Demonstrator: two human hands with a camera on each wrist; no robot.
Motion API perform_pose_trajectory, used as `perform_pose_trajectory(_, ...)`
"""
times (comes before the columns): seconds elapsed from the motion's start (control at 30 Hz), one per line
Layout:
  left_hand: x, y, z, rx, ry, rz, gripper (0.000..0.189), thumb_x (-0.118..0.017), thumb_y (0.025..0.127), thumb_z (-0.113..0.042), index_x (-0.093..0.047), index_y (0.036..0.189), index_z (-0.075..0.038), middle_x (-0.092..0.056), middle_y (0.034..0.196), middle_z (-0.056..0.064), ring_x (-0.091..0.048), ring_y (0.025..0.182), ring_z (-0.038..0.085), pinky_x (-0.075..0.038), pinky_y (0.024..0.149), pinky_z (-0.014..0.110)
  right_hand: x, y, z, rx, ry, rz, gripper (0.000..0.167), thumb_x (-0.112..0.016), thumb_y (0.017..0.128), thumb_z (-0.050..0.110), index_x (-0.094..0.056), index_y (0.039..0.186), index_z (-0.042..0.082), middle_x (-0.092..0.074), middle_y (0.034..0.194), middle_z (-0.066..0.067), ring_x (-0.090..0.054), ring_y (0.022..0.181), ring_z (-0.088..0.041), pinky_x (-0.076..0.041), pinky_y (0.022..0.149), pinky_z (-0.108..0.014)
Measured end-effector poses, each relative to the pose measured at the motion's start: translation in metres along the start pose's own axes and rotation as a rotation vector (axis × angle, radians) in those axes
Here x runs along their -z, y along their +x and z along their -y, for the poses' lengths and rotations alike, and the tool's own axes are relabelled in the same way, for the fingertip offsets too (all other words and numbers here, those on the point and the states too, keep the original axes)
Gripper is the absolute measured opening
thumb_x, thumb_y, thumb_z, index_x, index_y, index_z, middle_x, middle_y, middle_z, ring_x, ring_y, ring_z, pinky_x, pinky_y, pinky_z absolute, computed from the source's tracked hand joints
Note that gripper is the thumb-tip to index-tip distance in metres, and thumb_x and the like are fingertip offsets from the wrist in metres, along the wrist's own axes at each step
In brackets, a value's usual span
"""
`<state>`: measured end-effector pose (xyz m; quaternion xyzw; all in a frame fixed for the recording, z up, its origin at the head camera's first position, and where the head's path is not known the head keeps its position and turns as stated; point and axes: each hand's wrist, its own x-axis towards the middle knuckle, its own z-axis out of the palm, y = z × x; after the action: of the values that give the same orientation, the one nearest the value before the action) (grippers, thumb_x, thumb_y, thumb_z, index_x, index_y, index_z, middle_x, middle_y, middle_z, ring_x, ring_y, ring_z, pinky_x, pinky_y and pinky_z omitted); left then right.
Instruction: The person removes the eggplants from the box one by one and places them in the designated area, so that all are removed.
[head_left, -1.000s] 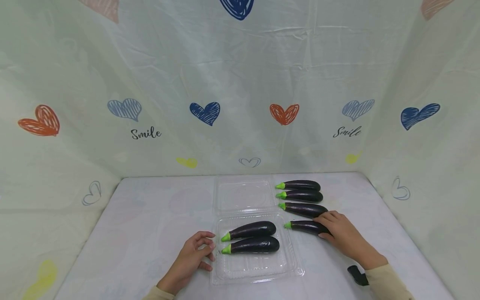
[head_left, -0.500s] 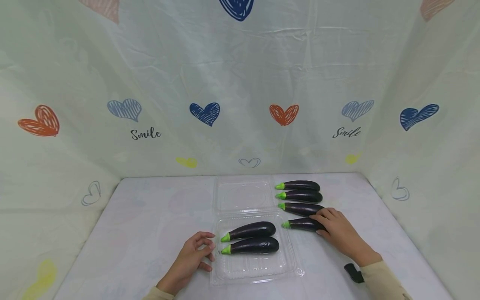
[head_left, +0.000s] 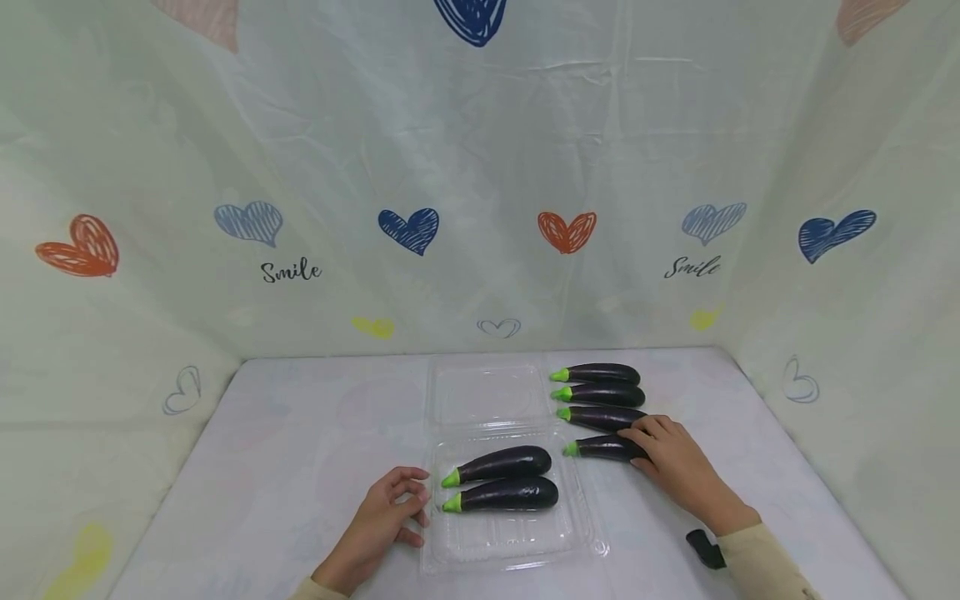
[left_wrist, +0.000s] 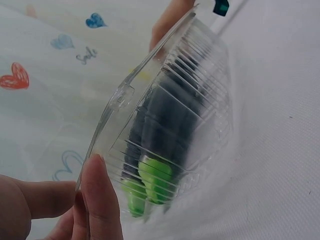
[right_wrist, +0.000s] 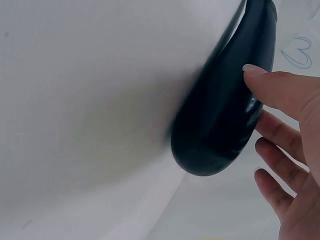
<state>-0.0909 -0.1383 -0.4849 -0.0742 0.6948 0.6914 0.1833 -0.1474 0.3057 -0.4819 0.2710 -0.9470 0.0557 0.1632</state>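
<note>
My right hand [head_left: 678, 467] grips the thick end of an eggplant [head_left: 600, 448] between thumb and fingers, to the right of a clear plastic clamshell container [head_left: 517, 540]. The right wrist view shows the thumb on one side of that dark eggplant [right_wrist: 220, 120], with some fingertips hidden behind it. Two eggplants [head_left: 510, 493] lie side by side in the container's base, green stems pointing left. At the base's left edge, my left hand [head_left: 375, 525] pinches the rim; in the left wrist view, the thumb and fingers [left_wrist: 100, 195] sit on either side of it.
The container's lid [head_left: 487, 393] lies flipped back behind the base. Three more eggplants [head_left: 603, 393] rest in a column to the right of the lid. A small black object [head_left: 705, 548] is beside my right sleeve. A heart-printed cloth [head_left: 480, 167] surrounds the white table [head_left: 315, 433].
My right hand has shifted slightly left and back, and the eggplant in its grip has moved a little left. The left hand keeps its place at the rim.
</note>
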Motion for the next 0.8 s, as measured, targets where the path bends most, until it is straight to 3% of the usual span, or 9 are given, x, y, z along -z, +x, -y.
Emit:
perform_pose_trajectory(0.37, 0.000, 0.001, 0.000, -0.006, 0.001, -0.005, 0.040, -0.065, 0.103, -0.007, -0.050, 0.137, 0.008, -0.063, 0.103, 0.007, -0.062, 0.077, 0.018, -0.061, 0.057, 0.032, 0.018, 0.012, 0.023, 0.070, 0.006, -0.099, 0.054, -0.099, 0.065, 0.002, -0.076, 0.113, 0.009, -0.068, 0.111, -0.009, -0.065, 0.107, -0.033, -0.059, 0.089, -0.052)
perform_pose_trajectory(0.8, 0.001, 0.000, 0.000, -0.013, -0.011, 0.014, 0.041, -0.066, 0.103, -0.008, -0.049, 0.137, 0.008, -0.062, 0.103, 0.006, -0.062, 0.077, 0.018, -0.061, 0.057, 0.030, 0.042, 0.033, 0.066, 0.180, 0.046, -0.105, 0.051, -0.099, 0.070, 0.015, -0.076, 0.115, 0.012, -0.067, 0.112, -0.002, -0.062, 0.110, -0.025, -0.057, 0.097, -0.049)
